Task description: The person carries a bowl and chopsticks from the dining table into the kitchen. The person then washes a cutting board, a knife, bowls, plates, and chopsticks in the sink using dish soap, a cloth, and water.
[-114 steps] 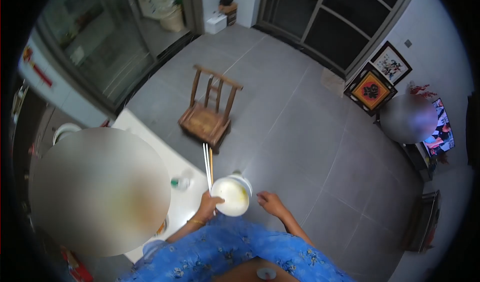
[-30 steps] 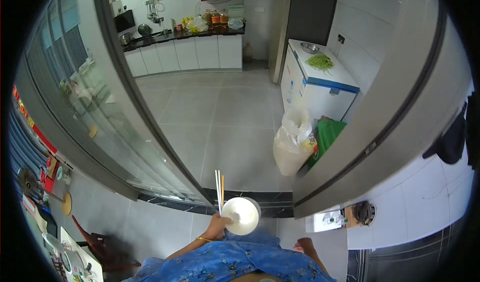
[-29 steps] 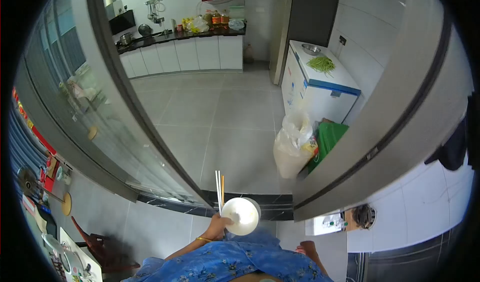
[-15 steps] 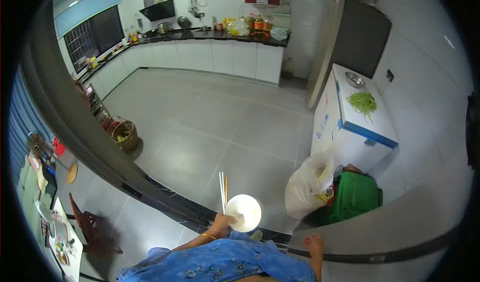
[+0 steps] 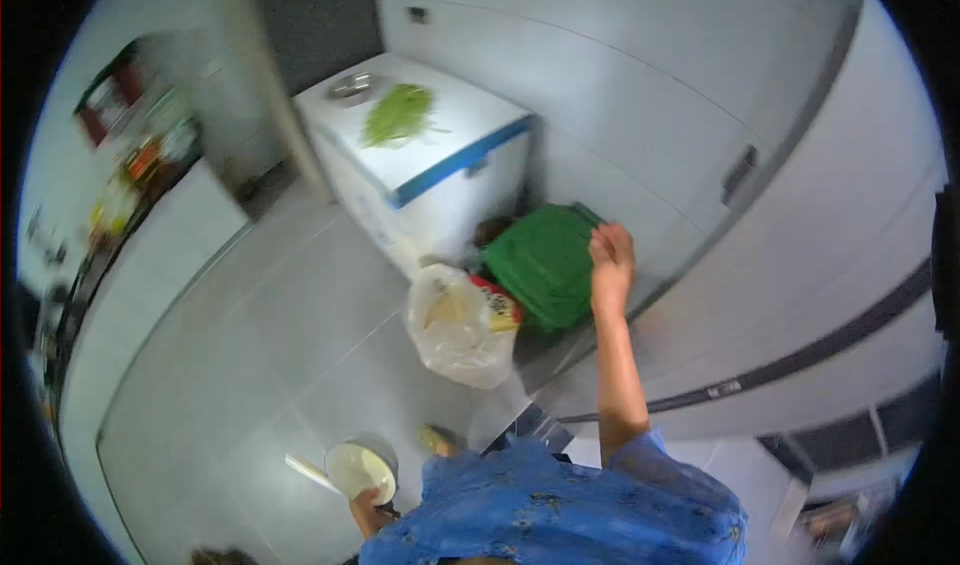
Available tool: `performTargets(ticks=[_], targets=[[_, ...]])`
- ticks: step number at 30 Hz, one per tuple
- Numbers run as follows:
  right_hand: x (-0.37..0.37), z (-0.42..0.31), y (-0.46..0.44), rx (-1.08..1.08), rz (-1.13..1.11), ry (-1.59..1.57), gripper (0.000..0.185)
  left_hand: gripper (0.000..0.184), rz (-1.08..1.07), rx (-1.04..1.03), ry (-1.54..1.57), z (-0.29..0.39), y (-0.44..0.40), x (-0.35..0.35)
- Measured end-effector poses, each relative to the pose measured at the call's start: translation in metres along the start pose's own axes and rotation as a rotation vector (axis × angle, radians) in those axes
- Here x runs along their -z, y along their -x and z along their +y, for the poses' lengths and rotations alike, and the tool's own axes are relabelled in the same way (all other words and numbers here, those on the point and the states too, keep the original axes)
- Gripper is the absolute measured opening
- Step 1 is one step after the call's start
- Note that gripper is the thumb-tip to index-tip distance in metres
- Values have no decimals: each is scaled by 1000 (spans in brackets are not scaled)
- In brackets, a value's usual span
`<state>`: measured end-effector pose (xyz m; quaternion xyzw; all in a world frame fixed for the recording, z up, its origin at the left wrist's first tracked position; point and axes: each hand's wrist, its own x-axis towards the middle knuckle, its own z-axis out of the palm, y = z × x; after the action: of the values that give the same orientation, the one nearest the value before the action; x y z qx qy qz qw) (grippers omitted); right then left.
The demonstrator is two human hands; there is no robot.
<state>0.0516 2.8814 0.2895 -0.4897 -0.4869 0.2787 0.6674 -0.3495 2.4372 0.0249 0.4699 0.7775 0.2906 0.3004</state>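
My left hand (image 5: 370, 513) is closed on the rim of a white bowl (image 5: 357, 475). Pale chopsticks (image 5: 312, 472) stick out on the bowl's far side, held along with it. A little whitish residue shows inside the bowl. My right arm is stretched forward, and my right hand (image 5: 613, 255) appears over the edge of a green lidded bin (image 5: 545, 265). Its fingers are loosely bent and slightly blurred, with nothing visible in them. Whether it touches the bin I cannot tell.
A bulging plastic bag (image 5: 460, 340) stands beside the bin. Behind is a white chest (image 5: 455, 135) bearing green vegetable stalks (image 5: 398, 115) and a metal bowl (image 5: 352, 87). A dark switch plate (image 5: 740, 175) is on the right. The kitchen counter (image 5: 150, 255) runs along the left.
My view has swung right toward the chest and bin. My right hand has risen and reached forward from beside my body. The bowl and chopsticks stay in my left hand.
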Motion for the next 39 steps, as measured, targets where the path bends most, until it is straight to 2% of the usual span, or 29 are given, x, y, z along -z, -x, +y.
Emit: performTargets(ticks=[1,2,3,5,6,7,8,9,11,14,17,19,21,23,26,27,29,30,32,33,35,39], targets=[[3,6,-11,-7,120,-23,42,48,78,78,472,7,-13,1],[2,-21,-11,-33,206,28,44,52,153,193,945,9,-23,4],[5,-20,-20,10,262,42,46,52,101,188,936,13,-37,11],[12,-20,-35,53,350,79,48,56,364,441,1083,20,-71,26],[11,-27,-43,75,419,185,50,56,324,440,1075,16,-93,40],[12,-30,-48,97,482,287,52,46,303,351,1045,18,-112,52],[17,-28,-51,98,502,299,52,45,290,261,1017,21,-124,55],[16,-28,-54,94,548,323,53,45,269,263,1016,25,-137,58],[12,-33,-62,89,605,350,54,45,324,477,1117,90,-161,81],[7,-51,-79,189,689,354,55,48,194,561,1003,96,-194,96],[6,-56,-100,267,711,293,56,45,38,524,936,87,-226,97],[10,-59,-111,177,755,345,55,45,26,539,953,89,-242,95],[16,-61,-116,170,769,367,55,46,21,546,966,90,-260,93],[19,-55,-118,159,774,413,56,42,150,523,1068,81,-273,82],[11,-58,-115,175,793,552,57,39,250,558,1015,117,-279,86],[12,-60,-118,184,795,555,57,39,244,557,1022,103,-287,82],[15,-62,-121,251,759,571,58,39,33,398,1054,65,-306,81],[13,-66,-123,250,769,571,58,39,27,392,1050,64,-313,85],[10,-79,-130,274,755,490,59,22,-27,241,610,69,-318,99],[10,-80,-132,274,760,493,59,22,-32,239,608,72,-321,100],[13,-84,-137,263,782,526,59,21,58,477,904,94,-330,95],[22,-78,-144,288,797,559,58,33,93,555,1003,109,-345,95]])
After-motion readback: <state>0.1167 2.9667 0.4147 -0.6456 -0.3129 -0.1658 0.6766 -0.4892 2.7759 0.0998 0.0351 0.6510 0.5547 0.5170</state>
